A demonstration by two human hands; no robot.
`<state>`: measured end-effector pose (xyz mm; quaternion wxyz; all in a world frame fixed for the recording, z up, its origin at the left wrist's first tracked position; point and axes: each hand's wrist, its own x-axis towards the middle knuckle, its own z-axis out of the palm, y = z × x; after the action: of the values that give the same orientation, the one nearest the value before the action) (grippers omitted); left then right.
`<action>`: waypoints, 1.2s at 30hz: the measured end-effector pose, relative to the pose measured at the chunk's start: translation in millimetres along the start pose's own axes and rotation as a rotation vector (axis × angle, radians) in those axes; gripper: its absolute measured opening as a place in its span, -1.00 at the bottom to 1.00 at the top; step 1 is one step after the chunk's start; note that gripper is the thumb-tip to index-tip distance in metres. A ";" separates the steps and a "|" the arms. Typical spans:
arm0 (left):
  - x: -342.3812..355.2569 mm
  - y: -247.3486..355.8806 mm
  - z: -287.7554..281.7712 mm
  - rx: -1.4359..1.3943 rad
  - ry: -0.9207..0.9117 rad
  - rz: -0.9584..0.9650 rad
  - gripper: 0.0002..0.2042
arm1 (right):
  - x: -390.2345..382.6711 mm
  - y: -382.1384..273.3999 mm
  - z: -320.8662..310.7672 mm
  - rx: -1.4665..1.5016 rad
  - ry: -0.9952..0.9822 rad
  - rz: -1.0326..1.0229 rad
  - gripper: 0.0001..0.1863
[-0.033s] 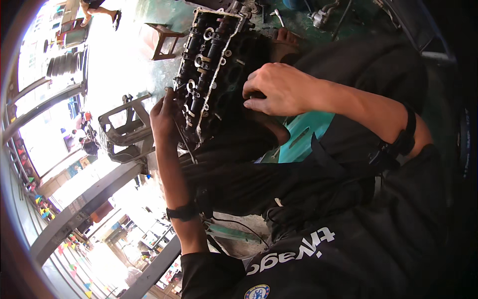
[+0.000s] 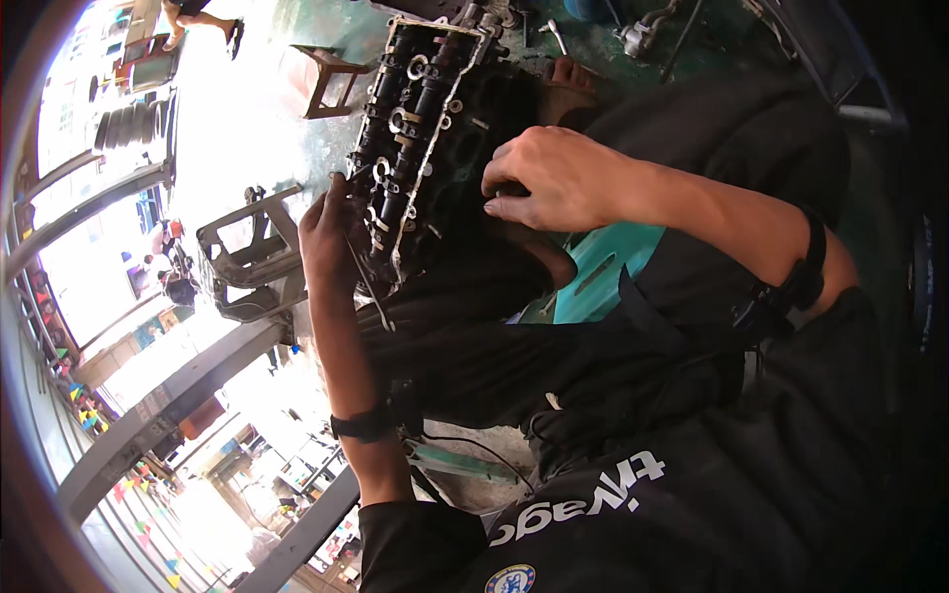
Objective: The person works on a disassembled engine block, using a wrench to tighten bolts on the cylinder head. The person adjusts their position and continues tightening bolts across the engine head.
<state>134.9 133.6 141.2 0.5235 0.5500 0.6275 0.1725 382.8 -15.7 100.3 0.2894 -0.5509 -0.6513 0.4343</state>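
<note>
A long engine cylinder head [image 2: 420, 128] with two camshafts and a pale gasket edge lies ahead of me, its dark side on the right in shadow. At its left edge is my left hand [image 2: 326, 237], fingers closed and fingertips against the metal. A thin metal wrench [image 2: 374, 295] runs down from this hand, its forked end over my dark trousers. Right of the head, my right hand [image 2: 559, 178] is curled, thumb and fingers bent around a dark gap. Whatever lies in that gap is too dark to make out.
A small wooden stool [image 2: 329, 84] stands beyond the head, and a metal frame part [image 2: 247, 252] is to its left. Another wrench [image 2: 556, 38] and a metal part [image 2: 638, 38] lie on the green floor. A turquoise plastic piece [image 2: 605, 272] shows beneath my right forearm.
</note>
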 end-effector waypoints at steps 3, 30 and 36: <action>-28.2 20.9 16.3 -0.162 -0.052 -0.037 -0.71 | -1.7 -8.6 -2.2 0.129 -0.008 0.021 -0.62; -74.7 -76.8 -157.3 -0.561 0.449 0.094 -0.74 | 14.1 -11.4 35.9 0.606 0.151 0.579 -0.67; -69.6 -158.5 -116.7 -0.610 0.361 -0.020 -0.61 | 2.7 12.9 28.1 0.408 0.193 0.655 -0.63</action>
<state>-55.3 61.7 94.0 0.5461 0.3227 0.6349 0.4411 364.2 -19.9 75.8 0.2988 -0.6989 -0.3112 0.5704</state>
